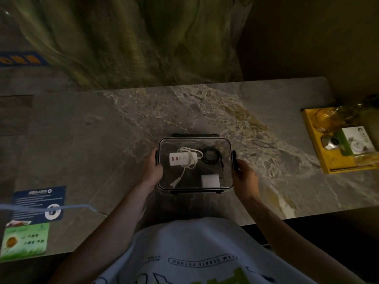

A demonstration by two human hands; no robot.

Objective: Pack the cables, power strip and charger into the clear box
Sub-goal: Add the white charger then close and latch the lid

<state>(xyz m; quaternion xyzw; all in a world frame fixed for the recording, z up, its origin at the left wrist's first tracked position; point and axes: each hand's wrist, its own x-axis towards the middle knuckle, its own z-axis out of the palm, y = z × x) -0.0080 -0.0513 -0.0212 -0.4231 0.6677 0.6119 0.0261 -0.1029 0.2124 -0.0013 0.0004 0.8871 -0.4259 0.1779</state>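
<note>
- White power strip (178, 158), black cable (211, 157) and charger (209, 180) lie inside the clear box (194, 138) on the stone counter (102, 130).
- Left hand (152, 167) and right hand (244, 175) grip the clear box at its 2 side latches (233, 158); snap both together, keeping it level.

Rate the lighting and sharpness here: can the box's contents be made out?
Head view: dim, underexposed overall; the white power strip and charger stand out inside the clear box, the black cable coil nearly merges with shadow; head view edges bend from the wide lens, and the cards at left are soft.
</note>
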